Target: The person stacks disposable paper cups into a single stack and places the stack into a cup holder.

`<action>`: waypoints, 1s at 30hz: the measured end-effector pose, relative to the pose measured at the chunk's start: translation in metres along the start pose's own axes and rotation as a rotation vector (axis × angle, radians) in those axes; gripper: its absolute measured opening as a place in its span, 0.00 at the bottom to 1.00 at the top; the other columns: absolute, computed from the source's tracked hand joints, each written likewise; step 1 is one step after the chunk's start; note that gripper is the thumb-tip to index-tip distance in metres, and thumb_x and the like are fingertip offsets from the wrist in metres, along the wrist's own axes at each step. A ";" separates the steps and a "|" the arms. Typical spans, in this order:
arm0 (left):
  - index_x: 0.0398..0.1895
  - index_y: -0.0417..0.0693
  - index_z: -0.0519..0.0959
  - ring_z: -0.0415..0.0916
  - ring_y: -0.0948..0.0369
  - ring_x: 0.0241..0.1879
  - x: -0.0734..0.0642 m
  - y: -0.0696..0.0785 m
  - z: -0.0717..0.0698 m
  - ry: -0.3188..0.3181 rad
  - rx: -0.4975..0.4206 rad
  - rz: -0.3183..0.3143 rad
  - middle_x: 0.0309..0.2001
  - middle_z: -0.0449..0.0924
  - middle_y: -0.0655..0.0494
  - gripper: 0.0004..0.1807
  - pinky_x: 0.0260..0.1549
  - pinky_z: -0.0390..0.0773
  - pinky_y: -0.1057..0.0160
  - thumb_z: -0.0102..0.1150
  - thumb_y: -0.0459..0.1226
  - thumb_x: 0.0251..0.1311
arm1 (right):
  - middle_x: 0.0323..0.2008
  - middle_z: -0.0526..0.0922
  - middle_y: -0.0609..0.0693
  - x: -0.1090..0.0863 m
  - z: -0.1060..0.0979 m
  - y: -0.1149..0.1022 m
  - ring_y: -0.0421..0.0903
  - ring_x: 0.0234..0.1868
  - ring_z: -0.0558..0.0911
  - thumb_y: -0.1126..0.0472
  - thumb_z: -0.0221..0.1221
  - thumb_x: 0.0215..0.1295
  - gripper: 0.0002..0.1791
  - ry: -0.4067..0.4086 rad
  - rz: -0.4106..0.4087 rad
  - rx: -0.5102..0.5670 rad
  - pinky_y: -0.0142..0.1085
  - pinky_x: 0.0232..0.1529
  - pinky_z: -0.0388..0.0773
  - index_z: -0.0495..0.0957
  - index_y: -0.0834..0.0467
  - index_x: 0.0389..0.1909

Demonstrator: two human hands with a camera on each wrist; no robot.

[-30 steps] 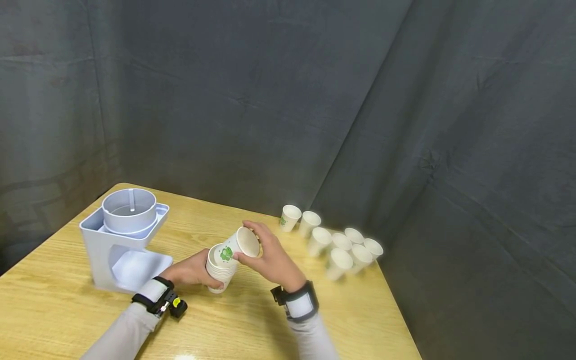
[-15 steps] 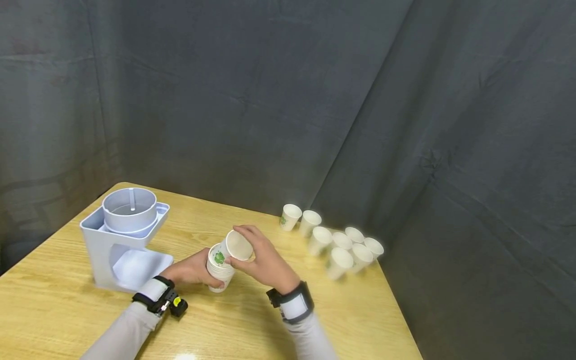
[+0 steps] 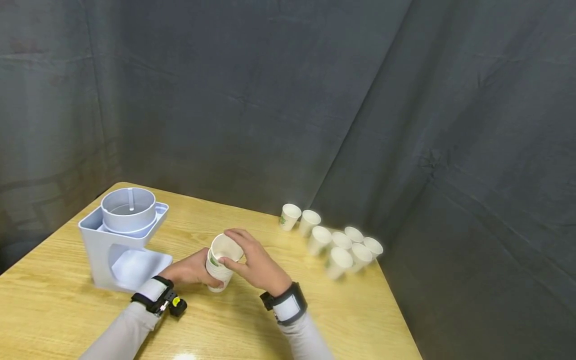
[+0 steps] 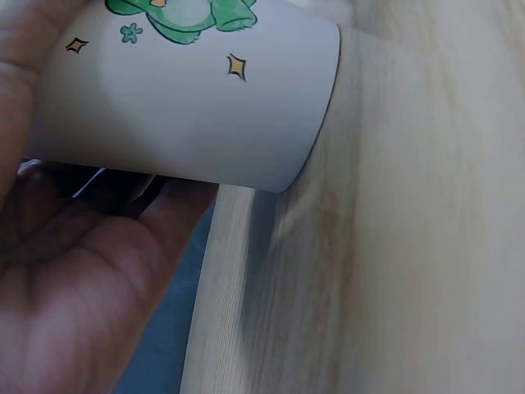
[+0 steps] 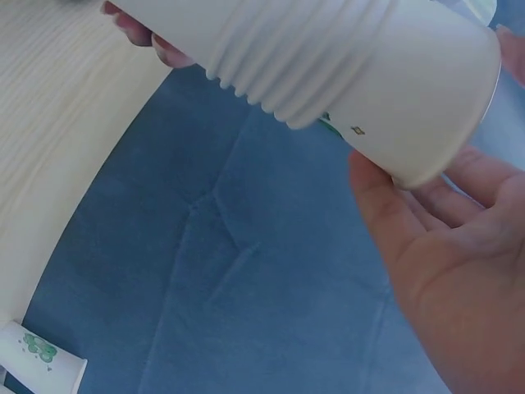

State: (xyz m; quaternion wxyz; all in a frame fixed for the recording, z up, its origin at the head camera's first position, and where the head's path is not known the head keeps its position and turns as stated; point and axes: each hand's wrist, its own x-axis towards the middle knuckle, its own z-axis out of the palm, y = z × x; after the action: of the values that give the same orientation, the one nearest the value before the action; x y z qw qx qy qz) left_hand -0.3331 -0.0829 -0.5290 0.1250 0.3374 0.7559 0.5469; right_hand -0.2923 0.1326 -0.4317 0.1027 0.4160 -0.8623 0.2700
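Observation:
My left hand (image 3: 194,270) grips a stack of nested white paper cups (image 3: 219,272), tilted above the table. In the left wrist view the lowest cup (image 4: 189,107) shows a green cartoon print, with fingers and thumb around it. My right hand (image 3: 258,262) pinches the top paper cup (image 3: 226,246) near its rim, thumb on the near side and fingers on the far side. That cup sits partly inside the stack. The right wrist view shows several stacked rims (image 5: 279,61) below the part of the top cup that sticks out.
Several white paper cups (image 3: 340,242) stand upright in a group at the table's back right, near the dark curtain (image 3: 243,100). A pale grey appliance (image 3: 96,250) with a round open container (image 3: 130,218) on top stands at the left of the wooden table (image 3: 360,325).
My right hand has moved left and slightly down, bringing its cup deeper into the stack. The left hand and the standing cups have stayed in place.

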 end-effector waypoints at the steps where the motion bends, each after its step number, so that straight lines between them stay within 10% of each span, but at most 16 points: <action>1: 0.59 0.36 0.71 0.78 0.51 0.50 0.000 0.000 0.000 -0.001 -0.002 0.002 0.49 0.81 0.47 0.37 0.53 0.73 0.48 0.78 0.34 0.44 | 0.68 0.72 0.52 0.000 0.001 0.000 0.45 0.68 0.72 0.51 0.62 0.72 0.33 -0.006 -0.001 -0.011 0.37 0.68 0.70 0.66 0.58 0.72; 30: 0.60 0.31 0.70 0.78 0.53 0.47 -0.001 0.000 0.002 0.015 -0.023 0.006 0.48 0.80 0.46 0.38 0.47 0.77 0.61 0.78 0.33 0.44 | 0.71 0.70 0.51 -0.002 0.015 0.015 0.44 0.70 0.70 0.42 0.51 0.77 0.34 -0.161 0.165 0.032 0.38 0.68 0.69 0.63 0.55 0.75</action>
State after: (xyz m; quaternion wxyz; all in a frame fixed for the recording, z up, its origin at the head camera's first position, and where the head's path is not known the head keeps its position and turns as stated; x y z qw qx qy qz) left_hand -0.3312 -0.0827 -0.5299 0.1215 0.3340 0.7495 0.5585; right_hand -0.3024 0.1336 -0.4506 0.0040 0.3656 -0.8946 0.2572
